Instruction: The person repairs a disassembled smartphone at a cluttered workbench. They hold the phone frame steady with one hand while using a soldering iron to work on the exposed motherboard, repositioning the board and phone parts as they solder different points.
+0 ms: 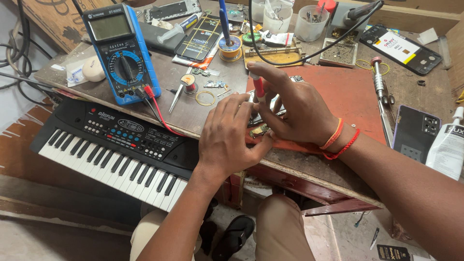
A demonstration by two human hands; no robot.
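My right hand (296,108) grips a red-handled probe (259,88) upright, with its black cable running up and back over the bench. Its tip points down at a small circuit board (261,130) lying at the front edge of a red mat (350,94). My left hand (229,135) rests flat beside it, with the fingertips pressing on the board and a phone part mostly hidden beneath both hands. Two red thread bands sit on my right wrist.
A blue multimeter (121,53) stands at the left with red and black leads. A black toy keyboard (113,152) lies below the bench edge. Solder spool (230,47), tweezers (177,96), screwdriver (379,82), phones (403,48), cups and a white bottle (448,145) crowd the worktop.
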